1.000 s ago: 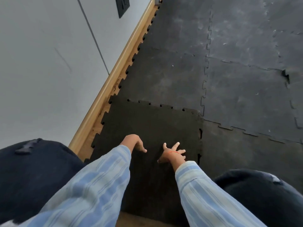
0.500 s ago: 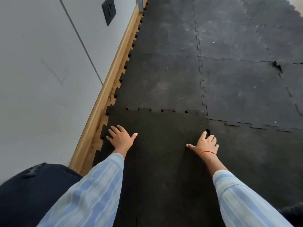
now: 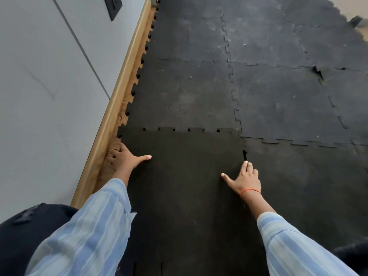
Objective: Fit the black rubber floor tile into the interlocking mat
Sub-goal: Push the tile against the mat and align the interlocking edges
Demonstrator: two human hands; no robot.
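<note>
While the black tile (image 3: 185, 176) lies against the skirting board (image 3: 111, 108), its far teeth unseated, your left hand (image 3: 127, 159) and right hand (image 3: 244, 180) press flat, splayed, grasping nothing; you steady both edges.

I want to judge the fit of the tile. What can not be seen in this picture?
- Head view: left hand covers the black tile wall-side edge; its fingertips are hidden.
- Right hand covers part of the right seam.
- Sleeves and the bottom frame edge hide the tile's near edge.
</note>
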